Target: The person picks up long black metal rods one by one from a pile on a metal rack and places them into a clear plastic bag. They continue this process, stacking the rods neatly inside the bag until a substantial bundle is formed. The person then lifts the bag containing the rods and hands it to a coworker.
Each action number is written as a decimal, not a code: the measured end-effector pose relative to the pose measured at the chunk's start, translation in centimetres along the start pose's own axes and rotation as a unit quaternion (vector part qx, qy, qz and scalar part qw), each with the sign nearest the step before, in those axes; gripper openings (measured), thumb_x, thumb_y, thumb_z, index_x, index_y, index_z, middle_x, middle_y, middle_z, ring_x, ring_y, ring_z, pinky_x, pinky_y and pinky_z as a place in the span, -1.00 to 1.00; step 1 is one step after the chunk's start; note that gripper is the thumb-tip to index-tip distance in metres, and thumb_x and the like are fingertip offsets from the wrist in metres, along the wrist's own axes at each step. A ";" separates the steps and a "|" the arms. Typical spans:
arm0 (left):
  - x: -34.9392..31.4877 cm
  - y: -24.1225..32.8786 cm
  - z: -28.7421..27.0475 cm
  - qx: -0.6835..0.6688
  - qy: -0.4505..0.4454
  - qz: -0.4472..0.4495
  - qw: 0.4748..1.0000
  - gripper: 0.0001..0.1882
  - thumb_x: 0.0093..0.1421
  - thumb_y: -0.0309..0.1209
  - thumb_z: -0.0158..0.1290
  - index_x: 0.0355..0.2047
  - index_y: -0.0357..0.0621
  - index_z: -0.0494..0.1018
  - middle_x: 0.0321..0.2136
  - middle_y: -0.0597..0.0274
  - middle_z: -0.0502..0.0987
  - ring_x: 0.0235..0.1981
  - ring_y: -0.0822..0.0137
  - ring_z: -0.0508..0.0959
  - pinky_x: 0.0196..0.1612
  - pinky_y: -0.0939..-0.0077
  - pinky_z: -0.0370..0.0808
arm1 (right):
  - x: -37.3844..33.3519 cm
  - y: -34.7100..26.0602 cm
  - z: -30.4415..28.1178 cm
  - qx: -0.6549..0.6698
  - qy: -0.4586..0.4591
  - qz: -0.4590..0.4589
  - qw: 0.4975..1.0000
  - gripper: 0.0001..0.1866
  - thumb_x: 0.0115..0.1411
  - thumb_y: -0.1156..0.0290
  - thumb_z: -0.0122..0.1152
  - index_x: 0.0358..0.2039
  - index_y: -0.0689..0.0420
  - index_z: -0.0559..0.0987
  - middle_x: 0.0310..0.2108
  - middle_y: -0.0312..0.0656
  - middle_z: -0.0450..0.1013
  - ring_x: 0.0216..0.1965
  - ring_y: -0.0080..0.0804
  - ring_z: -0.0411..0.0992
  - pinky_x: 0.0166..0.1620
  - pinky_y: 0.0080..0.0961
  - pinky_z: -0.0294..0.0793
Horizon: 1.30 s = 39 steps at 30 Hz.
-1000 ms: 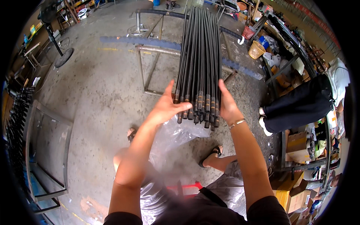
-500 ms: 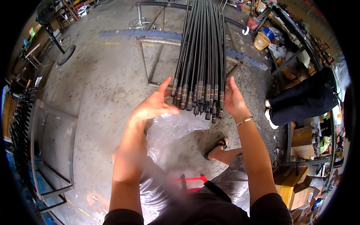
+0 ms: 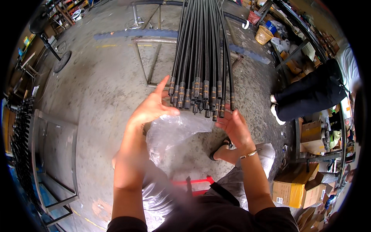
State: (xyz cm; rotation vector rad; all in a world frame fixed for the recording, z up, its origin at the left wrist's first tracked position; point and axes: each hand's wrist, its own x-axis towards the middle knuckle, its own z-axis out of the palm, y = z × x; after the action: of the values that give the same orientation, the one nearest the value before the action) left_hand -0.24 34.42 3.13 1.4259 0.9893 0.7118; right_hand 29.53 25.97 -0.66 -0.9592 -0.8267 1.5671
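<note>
A bundle of long black rods [image 3: 199,50] runs away from me, the near ends wrapped in clear film with gold bands. My left hand [image 3: 150,107] is at the bundle's left side, thumb and forefinger spread wide; its other fingers are partly hidden by the rod ends. Below the right-hand ends is my right hand [image 3: 236,127], palm up and fingers apart, fingertips close to a rod that stands out from the rest. I cannot tell whether they touch it. Beneath the bundle hangs a clear plastic bag [image 3: 170,131], partly behind my left wrist.
A metal frame stand [image 3: 154,40] is under the rods. At left are a pedestal fan [image 3: 50,42] and a rack [image 3: 56,121] beside more black rods. A person in dark trousers [image 3: 309,91] stands at right, near cardboard boxes [image 3: 290,189] and a yellow basket [image 3: 264,34]. Red bars [image 3: 193,181] show between my legs.
My right hand has come off the bundle's right side and moved down, turning its palm up. The rods at right have spread apart. My left hand stays by the left side.
</note>
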 end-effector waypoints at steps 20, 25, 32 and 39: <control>0.6 -0.8 0.0 -0.076 -0.003 0.023 0.997 0.14 -0.25 -0.46 0.41 0.28 -0.16 -0.07 -0.04 -0.29 0.32 -0.41 0.47 0.47 -0.26 0.59 0.48 | -0.3 0.1 4.8 -0.259 -0.117 -0.076 0.956 -0.60 0.28 0.28 0.01 0.04 0.25 0.41 0.06 -0.14 0.35 0.05 -0.39 0.31 0.12 -0.43 0.26; 0.4 -1.3 -0.5 -0.049 0.003 0.019 0.999 0.13 -0.26 -0.49 0.40 0.28 -0.19 -0.05 -0.08 -0.14 0.36 -0.45 0.54 0.33 -0.34 0.65 0.44 | -0.2 -0.7 5.9 -0.290 -0.208 0.017 0.934 -0.62 0.28 0.32 -0.01 0.04 0.26 0.40 0.00 -0.15 0.41 0.07 -0.39 0.31 0.16 -0.42 0.23; 0.3 -0.9 -0.8 -0.009 -0.007 0.024 1.000 -0.01 -0.16 -0.58 0.25 0.28 -0.19 -0.04 -0.14 0.00 0.40 -0.50 0.55 0.29 -0.40 0.66 0.41 | 3.2 1.0 8.9 -0.264 -0.234 -0.082 0.932 -0.68 0.28 0.43 -0.04 0.02 0.24 0.41 -0.03 -0.17 0.42 0.02 -0.46 0.35 0.09 -0.53 0.28; -0.2 -0.4 -0.5 0.066 0.003 0.013 0.998 -0.03 -0.14 -0.60 0.20 0.29 -0.15 -0.03 -0.13 0.00 0.40 -0.51 0.56 0.25 -0.42 0.65 0.40 | 1.4 -0.5 9.5 -0.302 -0.236 -0.070 0.921 -0.68 0.25 0.55 -0.04 0.02 0.26 0.39 -0.05 -0.11 0.42 -0.02 -0.42 0.40 -0.01 -0.54 0.42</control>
State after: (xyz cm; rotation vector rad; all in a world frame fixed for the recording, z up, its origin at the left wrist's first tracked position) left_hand -0.82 34.47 2.84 1.5544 1.0402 0.6791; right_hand 21.08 27.18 3.71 -0.9190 -1.7553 1.4573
